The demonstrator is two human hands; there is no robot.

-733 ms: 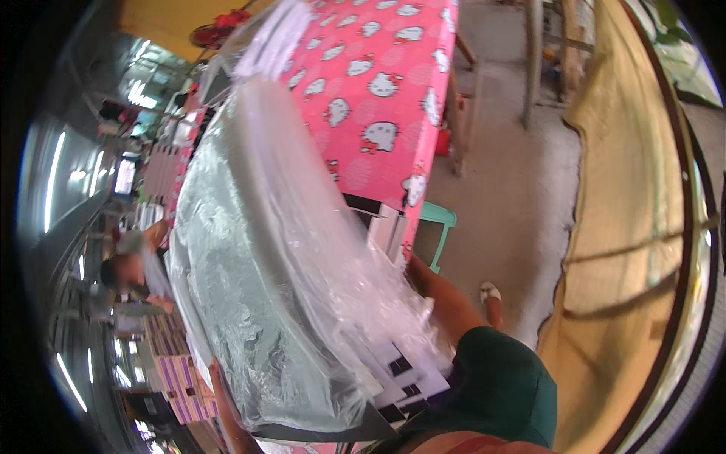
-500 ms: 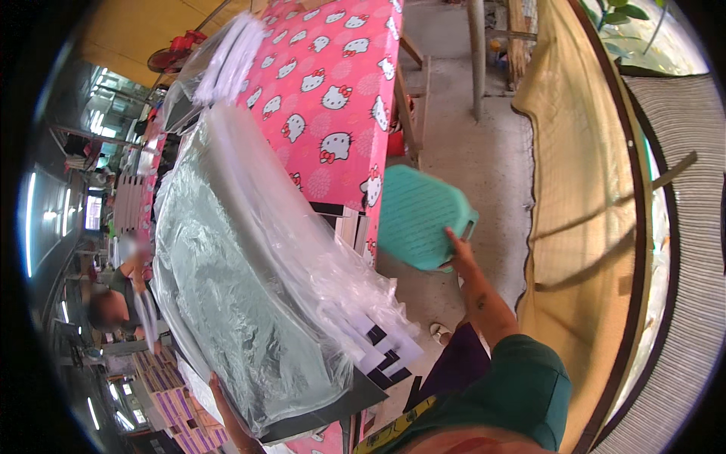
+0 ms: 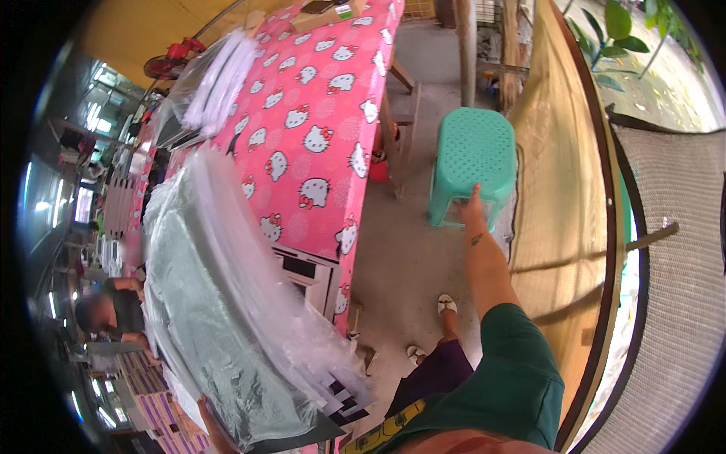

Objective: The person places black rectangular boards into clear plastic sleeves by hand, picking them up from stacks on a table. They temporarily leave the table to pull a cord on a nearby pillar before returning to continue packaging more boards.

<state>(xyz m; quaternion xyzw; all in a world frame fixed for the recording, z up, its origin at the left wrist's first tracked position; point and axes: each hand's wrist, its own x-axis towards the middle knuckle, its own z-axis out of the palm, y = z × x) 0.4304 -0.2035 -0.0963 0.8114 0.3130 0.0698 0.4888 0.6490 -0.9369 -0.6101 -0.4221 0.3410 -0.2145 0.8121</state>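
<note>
My right hand is closed on the near edge of a teal plastic stool, with the thumb on top of the perforated seat. The stool is upright beyond the table's right side; whether its legs all rest on the floor I cannot tell. At the lower left, my left hand touches the outer edge of a long stack of clear plastic-wrapped sheets. One digit lies along that edge, and its other fingers are hidden. Black-and-white printed pieces show at the stack's near end.
The stack lies on a table with a pink cartoon-cat cover. Another wrapped stack and a cardboard box are farther back. A wooden frame, a post and a tan curtain border the walkway. A person works at far left.
The stool has moved away from the table, to the right and farther off, turning from tilted to upright in my right hand. My left hand stays at the stack's edge.
</note>
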